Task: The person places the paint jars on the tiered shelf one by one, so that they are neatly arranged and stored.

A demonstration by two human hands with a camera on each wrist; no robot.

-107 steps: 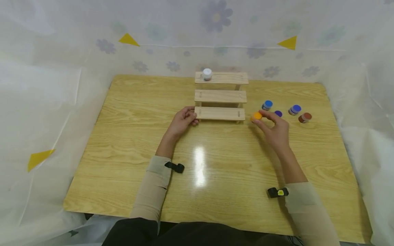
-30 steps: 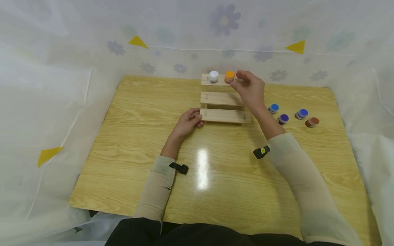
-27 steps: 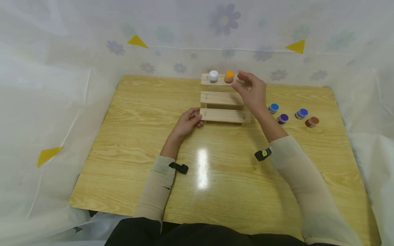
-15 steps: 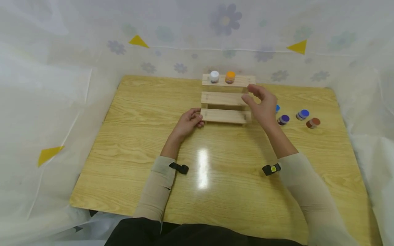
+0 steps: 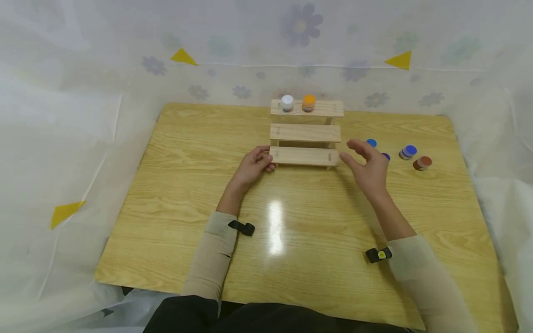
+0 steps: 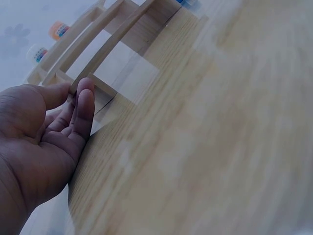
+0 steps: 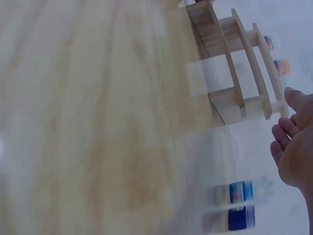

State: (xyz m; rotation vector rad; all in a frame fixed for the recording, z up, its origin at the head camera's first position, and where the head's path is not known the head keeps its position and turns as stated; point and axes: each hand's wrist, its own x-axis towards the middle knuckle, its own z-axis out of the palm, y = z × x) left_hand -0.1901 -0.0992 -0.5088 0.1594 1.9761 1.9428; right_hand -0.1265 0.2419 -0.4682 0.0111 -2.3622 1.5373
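A three-step wooden display stand (image 5: pixel 305 133) stands at the back middle of the table. My left hand (image 5: pixel 252 167) pinches the left end of its lowest step between thumb and fingers, as the left wrist view (image 6: pixel 49 127) also shows. On the top step, a white-capped paint jar (image 5: pixel 287 103) and an orange-capped paint jar (image 5: pixel 308 103) sit side by side at the left and middle. My right hand (image 5: pixel 370 173) holds nothing, thumb and fingers apart, right of the stand. It partly covers a light-blue-capped jar (image 5: pixel 372 143) and a dark-blue-capped jar (image 5: pixel 386 157).
Farther right stand a blue-capped jar (image 5: pixel 408 152) and a brown-capped jar (image 5: pixel 422 163). The wooden table (image 5: pixel 179 185) reaches to a pale flowered curtain (image 5: pixel 233 37) at the back. Black wrist cameras (image 5: pixel 245 228) sit on both forearms.
My right hand brought the orange-capped jar to the top step beside the white-capped one and let go. It then drew back right and toward me. The left hand keeps its hold.
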